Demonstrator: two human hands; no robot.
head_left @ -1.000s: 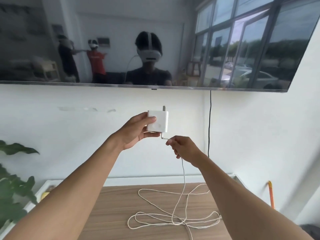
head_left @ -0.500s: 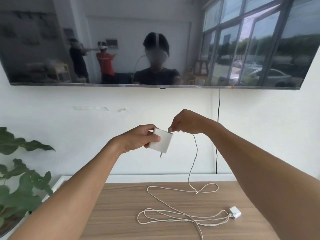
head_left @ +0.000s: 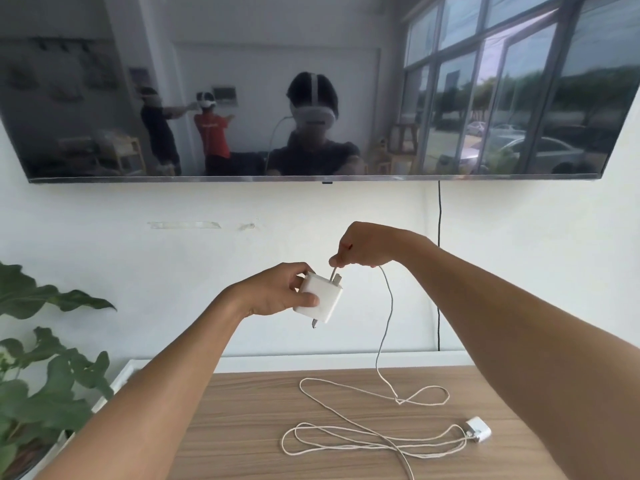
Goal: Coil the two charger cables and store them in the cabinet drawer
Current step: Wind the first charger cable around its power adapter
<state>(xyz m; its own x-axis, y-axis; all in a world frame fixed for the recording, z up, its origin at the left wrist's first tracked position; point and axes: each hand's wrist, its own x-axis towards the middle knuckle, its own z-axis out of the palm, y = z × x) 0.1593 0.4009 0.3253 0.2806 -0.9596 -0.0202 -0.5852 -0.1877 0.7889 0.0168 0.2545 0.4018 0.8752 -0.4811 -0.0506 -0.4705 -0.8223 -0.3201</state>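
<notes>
From the head view, the left hand [head_left: 277, 292] is gripping a white charger block [head_left: 318, 299], thumb across its front face and fingers curled behind it. The block is being held tilted in the air above the wooden surface [head_left: 242, 427], in front of the white wall, with a metal prong sticking out at its lower edge. The right hand [head_left: 363, 245] is hovering just above the block, pinching the end of a thin white cable [head_left: 386, 323] where it meets the block's upper edge. From there the cable is hanging down to the surface and lying in loose loops. A small white plug [head_left: 478, 429] is lying at the right end of those loops.

The loops are crossing one another, so which strand belongs to which charger is hard to make out. One strand is running off the bottom edge. The right hand's fingertips are mostly tucked out of sight. A plant [head_left: 41, 375] is being cut off at the left edge.
</notes>
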